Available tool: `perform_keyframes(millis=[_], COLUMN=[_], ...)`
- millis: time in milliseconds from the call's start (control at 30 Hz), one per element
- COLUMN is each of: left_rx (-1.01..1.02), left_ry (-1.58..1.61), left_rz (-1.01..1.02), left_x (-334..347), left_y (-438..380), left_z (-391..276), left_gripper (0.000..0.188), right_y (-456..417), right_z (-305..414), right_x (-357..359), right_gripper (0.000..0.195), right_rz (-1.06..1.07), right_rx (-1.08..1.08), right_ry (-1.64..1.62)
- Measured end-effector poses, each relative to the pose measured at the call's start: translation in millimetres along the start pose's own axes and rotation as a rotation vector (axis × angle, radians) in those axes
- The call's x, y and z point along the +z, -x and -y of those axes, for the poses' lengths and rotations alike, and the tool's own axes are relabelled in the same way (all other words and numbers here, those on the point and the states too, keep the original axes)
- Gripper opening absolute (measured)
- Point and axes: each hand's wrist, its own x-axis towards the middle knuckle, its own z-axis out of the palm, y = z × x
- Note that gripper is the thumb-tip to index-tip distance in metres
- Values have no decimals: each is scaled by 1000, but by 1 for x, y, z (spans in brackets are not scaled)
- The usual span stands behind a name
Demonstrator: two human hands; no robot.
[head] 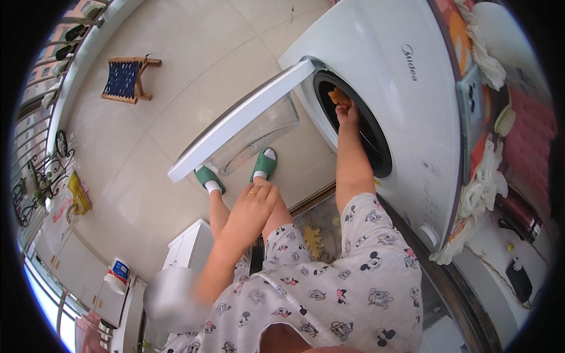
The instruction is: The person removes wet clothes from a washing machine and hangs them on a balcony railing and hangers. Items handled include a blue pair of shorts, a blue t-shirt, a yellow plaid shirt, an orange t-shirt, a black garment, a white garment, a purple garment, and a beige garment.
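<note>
My right hand [348, 115] reaches into the round opening of a white Midea front-loading washing machine [397, 66], its fingers closed on an orange cloth [338, 95]. How far the cloth goes into the dark drum is hidden. The machine's door [247, 119] stands wide open to the left, its clear bowl-shaped glass turned toward the machine. Below the door, my left hand [260, 196], with a ring on one finger, rests palm down over my bent knee. Its fingers are bent side by side and nothing shows in it; the palm is hidden.
A phone [472, 114], a brush [504, 120] and a ruffled cover [479, 198] lie atop the machine. A small folding stool [126, 79] stands on the tiled floor at upper left. White cabinets [190, 247] and a bucket [118, 276] are at lower left, railings along the left edge.
</note>
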Motion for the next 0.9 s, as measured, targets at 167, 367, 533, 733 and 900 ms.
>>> perform_keyframes(millis=[167,367,533,733,900], left_rx=[88,-158,-664,-293,-213], left_ry=[111,950,2119,2771,2389], left_rz=[-26,32,95,12,-697], left_x=[-16,-29,-30,-65,-128], left_y=[-6,-12,-3,74,153], left_z=[-20,-49,-70,-65,-43], left_gripper=[29,33,45,39,43], right_y=[88,249,429,535,577], right_z=[18,21,28,48,35], right_x=[6,0,34,108,182], right_gripper=[16,27,46,25,29], right_rz=[-132,275,479,1380,1591], right_rx=[79,128,73,204,157], right_ry=[-190,-190,359,765,921])
